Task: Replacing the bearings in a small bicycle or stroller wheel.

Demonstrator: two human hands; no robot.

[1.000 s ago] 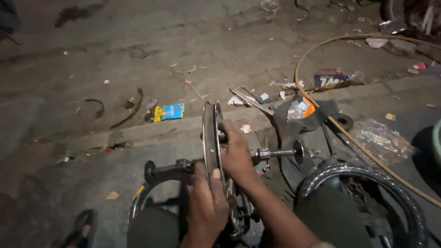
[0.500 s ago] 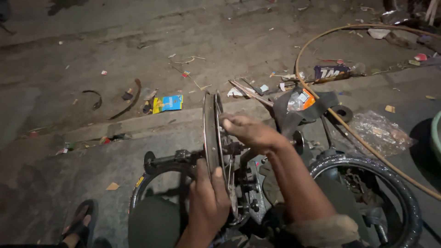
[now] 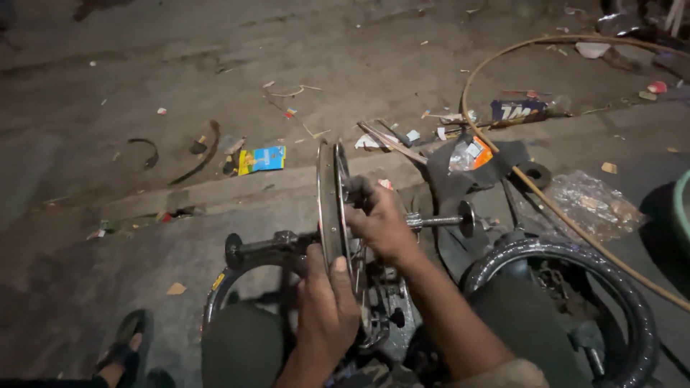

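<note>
From the head camera I see a bare wheel rim (image 3: 329, 208) standing upright on a stand between the knees. My left hand (image 3: 327, 305) is clamped on its near edge. My right hand (image 3: 381, 223), just right of the rim, closes on something at the hub, though what it holds I cannot tell. I judge hub fitting is underway; next needs a steady rim and careful turning on the threaded axle (image 3: 438, 220).
</note>
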